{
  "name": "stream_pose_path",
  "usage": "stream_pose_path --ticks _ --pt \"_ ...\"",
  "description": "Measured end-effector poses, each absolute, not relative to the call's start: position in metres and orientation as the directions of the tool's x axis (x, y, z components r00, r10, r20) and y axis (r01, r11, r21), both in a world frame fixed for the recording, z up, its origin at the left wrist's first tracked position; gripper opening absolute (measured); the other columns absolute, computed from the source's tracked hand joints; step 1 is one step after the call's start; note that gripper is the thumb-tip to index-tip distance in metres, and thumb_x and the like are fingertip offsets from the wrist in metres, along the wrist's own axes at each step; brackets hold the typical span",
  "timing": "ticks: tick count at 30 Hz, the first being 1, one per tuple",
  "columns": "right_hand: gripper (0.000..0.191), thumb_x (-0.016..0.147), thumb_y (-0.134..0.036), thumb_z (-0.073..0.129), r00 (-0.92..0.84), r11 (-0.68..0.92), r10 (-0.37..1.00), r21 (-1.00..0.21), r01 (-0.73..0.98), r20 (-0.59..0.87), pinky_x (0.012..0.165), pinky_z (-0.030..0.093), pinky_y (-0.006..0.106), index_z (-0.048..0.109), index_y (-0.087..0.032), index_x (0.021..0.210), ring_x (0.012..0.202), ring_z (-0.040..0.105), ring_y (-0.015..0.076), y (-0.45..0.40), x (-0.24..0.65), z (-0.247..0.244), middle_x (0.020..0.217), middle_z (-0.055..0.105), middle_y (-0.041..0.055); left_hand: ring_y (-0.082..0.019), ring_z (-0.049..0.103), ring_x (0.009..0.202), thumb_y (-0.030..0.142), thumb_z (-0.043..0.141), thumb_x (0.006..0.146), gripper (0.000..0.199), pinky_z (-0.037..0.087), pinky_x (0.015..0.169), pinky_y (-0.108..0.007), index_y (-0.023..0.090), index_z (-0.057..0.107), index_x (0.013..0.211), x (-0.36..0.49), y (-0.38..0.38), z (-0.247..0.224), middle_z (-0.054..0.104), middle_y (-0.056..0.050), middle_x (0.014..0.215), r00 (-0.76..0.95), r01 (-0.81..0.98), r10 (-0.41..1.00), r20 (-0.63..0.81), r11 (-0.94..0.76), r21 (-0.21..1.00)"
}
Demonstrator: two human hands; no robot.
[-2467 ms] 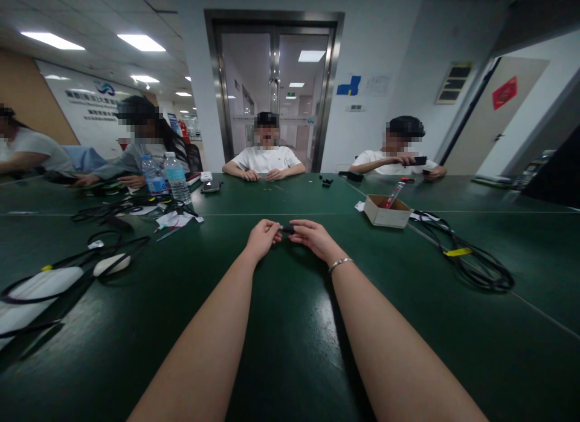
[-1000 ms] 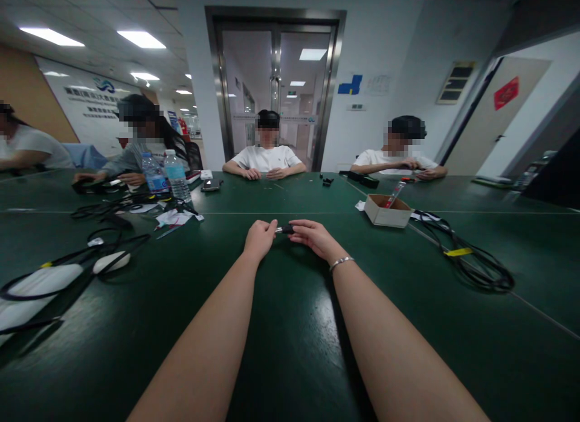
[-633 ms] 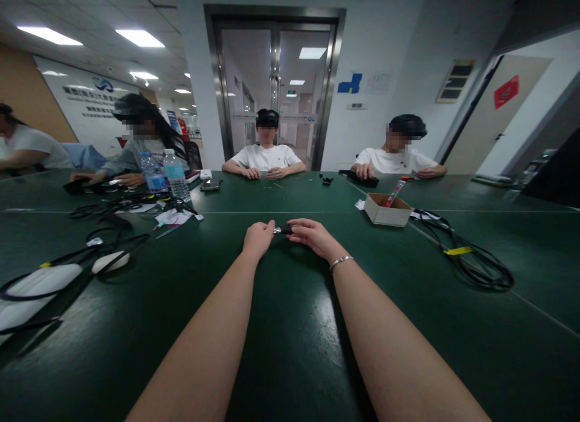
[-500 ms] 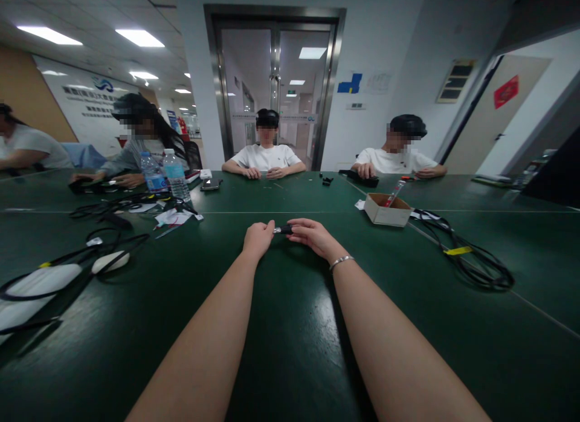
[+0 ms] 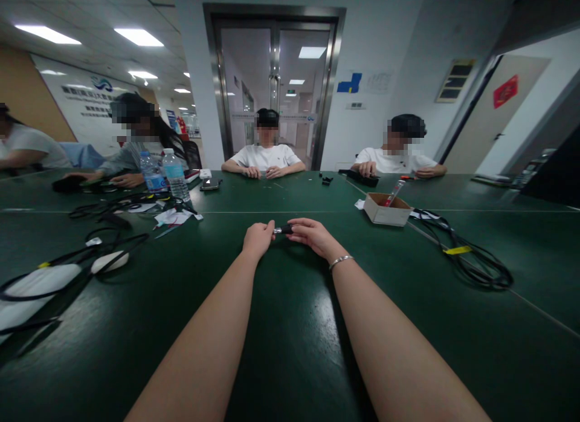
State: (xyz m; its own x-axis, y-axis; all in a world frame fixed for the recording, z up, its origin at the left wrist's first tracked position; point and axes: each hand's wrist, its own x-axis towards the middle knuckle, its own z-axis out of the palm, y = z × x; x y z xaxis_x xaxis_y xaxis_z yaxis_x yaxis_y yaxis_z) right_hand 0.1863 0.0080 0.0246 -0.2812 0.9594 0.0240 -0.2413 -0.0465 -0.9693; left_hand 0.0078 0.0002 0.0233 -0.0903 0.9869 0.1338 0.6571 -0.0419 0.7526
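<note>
Between my two hands is a small black cylindrical piece with a silver end (image 5: pixel 284 229), held level just above the green table (image 5: pixel 281 325). My left hand (image 5: pixel 259 239) pinches its silver end between thumb and fingers. The fingers of my right hand (image 5: pixel 312 233) close on the black end from the other side. Fingers cover both ends, so its exact kind cannot be made out.
A small open box (image 5: pixel 387 213) with a tube in it stands right of my hands, near a coiled black cable (image 5: pixel 480 265). Water bottles (image 5: pixel 176 174), papers (image 5: pixel 173 218), more cables and a white device (image 5: pixel 40 283) lie left. Several people sit opposite.
My hands and the black piece stay in almost the same place. At the far left, a co-worker's hand and a dark item have shifted left.
</note>
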Motion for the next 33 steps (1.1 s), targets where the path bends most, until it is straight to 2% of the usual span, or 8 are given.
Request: stream_pose_path --ticks 3,6,10,14,18,22,28,33 --pt "0.018 0.081 0.001 0.059 -0.269 -0.054 0.963 -0.967 -0.248 0.015 0.068 0.06 0.021 0.065 -0.009 0.094 0.069 0.069 0.0147 0.007 0.185 0.026 0.085 0.068 0.0085 -0.018 0.053 0.056 0.052 0.034 0.088 0.052 0.034 0.057 -0.028 0.018 0.063 0.062 0.008 0.0 0.023 0.059 -0.004 0.061 -0.07 0.669 0.987 0.144 -0.06 0.741" --pt "0.016 0.083 0.002 0.057 -0.248 -0.067 0.969 -0.967 -0.247 -0.004 0.063 0.06 0.019 0.064 -0.008 0.093 0.067 0.069 0.0154 0.006 0.183 0.027 0.082 0.068 0.0099 -0.018 0.056 0.069 0.047 0.036 0.09 0.042 0.036 0.061 -0.028 0.019 0.064 0.075 0.008 0.002 0.02 0.063 -0.005 0.076 -0.072 0.652 0.965 0.25 -0.144 0.745" --pt "0.012 0.084 0.001 0.058 -0.188 -0.066 0.982 -0.963 -0.261 -0.016 0.061 0.06 0.021 0.063 -0.008 0.09 0.064 0.069 0.017 0.008 0.182 0.027 0.079 0.068 0.0113 -0.016 0.058 0.08 0.04 0.04 0.09 0.029 0.041 0.069 -0.026 0.021 0.061 0.092 0.008 0.006 0.013 0.064 -0.004 0.091 -0.054 0.504 0.943 0.327 -0.257 0.825" --pt "0.01 0.085 0.001 0.057 -0.151 -0.061 0.988 -0.957 -0.285 -0.018 0.063 0.06 0.024 0.062 -0.008 0.088 0.063 0.069 0.0177 0.009 0.182 0.026 0.076 0.068 0.0105 -0.015 0.058 0.083 0.03 0.055 0.083 0.015 0.044 0.075 -0.025 0.021 0.061 0.094 0.01 0.011 0.006 0.064 -0.003 0.091 0.014 0.415 0.927 0.374 -0.346 0.841" --pt "0.011 0.086 0.002 0.055 -0.153 -0.046 0.988 -0.954 -0.297 0.0 0.063 0.06 0.025 0.06 -0.008 0.088 0.062 0.069 0.018 0.008 0.182 0.025 0.077 0.067 0.011 -0.014 0.059 0.082 0.022 0.056 0.082 0.014 0.045 0.077 -0.026 0.02 0.061 0.095 0.011 0.013 0.004 0.064 -0.003 0.09 0.038 0.412 0.927 0.374 -0.355 0.839" --pt "0.011 0.087 0.002 0.052 -0.154 -0.046 0.988 -0.957 -0.286 -0.002 0.062 0.06 0.024 0.059 -0.007 0.089 0.062 0.069 0.0181 0.008 0.182 0.025 0.075 0.067 0.0112 -0.015 0.059 0.082 0.023 0.055 0.082 0.014 0.046 0.078 -0.027 0.019 0.061 0.095 0.011 0.013 0.004 0.065 -0.004 0.091 0.031 0.414 0.927 0.375 -0.353 0.839" --pt "0.008 0.085 -0.001 0.06 -0.151 -0.055 0.988 -0.959 -0.279 -0.013 0.062 0.061 0.024 0.06 -0.008 0.087 0.062 0.069 0.0182 0.009 0.182 0.025 0.075 0.067 0.0102 -0.015 0.06 0.082 0.026 0.055 0.084 0.015 0.046 0.079 -0.028 0.018 0.062 0.094 0.01 0.014 0.004 0.066 -0.005 0.089 0.018 0.431 0.936 0.353 -0.326 0.841" --pt "0.011 0.087 0.002 0.055 -0.151 -0.057 0.988 -0.96 -0.274 -0.015 0.06 0.06 0.022 0.06 -0.008 0.089 0.063 0.069 0.0178 0.008 0.182 0.026 0.075 0.067 0.0105 -0.015 0.061 0.081 0.029 0.055 0.084 0.015 0.046 0.079 -0.028 0.018 0.062 0.092 0.01 0.014 0.005 0.067 -0.005 0.085 0.015 0.425 0.949 0.315 -0.291 0.857"
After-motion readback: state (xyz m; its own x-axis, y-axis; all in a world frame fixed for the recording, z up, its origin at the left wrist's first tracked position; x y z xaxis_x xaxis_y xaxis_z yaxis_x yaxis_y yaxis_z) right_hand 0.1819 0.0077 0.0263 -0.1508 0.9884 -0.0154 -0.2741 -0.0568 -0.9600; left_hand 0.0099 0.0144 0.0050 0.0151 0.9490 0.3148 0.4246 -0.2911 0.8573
